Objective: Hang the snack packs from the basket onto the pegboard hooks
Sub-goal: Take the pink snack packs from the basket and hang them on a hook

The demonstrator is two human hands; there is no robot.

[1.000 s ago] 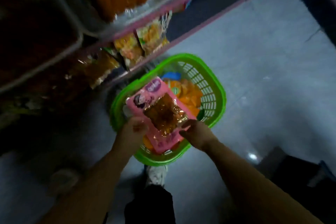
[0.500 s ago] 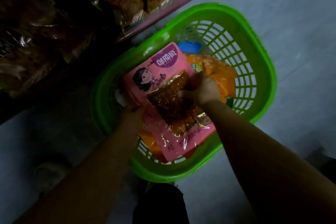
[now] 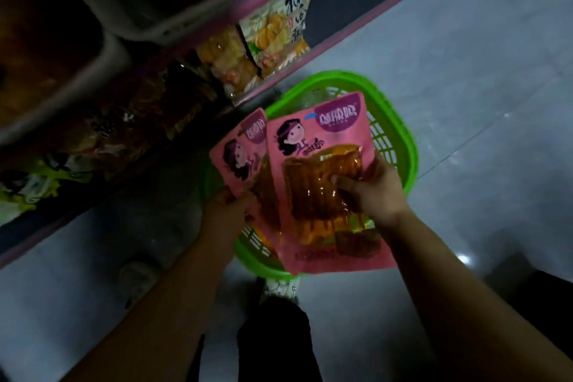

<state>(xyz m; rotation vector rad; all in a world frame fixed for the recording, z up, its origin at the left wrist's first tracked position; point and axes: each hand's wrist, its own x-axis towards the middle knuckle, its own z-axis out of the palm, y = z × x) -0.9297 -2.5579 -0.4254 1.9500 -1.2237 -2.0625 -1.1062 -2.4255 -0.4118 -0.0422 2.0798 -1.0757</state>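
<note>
Pinching the front pink snack pack [image 3: 322, 183] across its clear window, the right hand [image 3: 373, 191] is holding it above the green basket [image 3: 400, 146] — the left hand [image 3: 228, 206] is gripping a second pink pack [image 3: 240, 152] just behind it. Basket is sitting on the grey floor [image 3: 465, 77] beside a shelf [image 3: 356, 25] of snack bags [image 3: 279, 31].

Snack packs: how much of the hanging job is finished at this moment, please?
Nothing looks hung yet; no pegboard hooks are clearly visible. In hand: the right hand grips one pink snack pack, and the left hand holds a second pink pack behind it, both above the green basket. Left: hanging both, plus the orange packs glimpsed in the basket.
</note>
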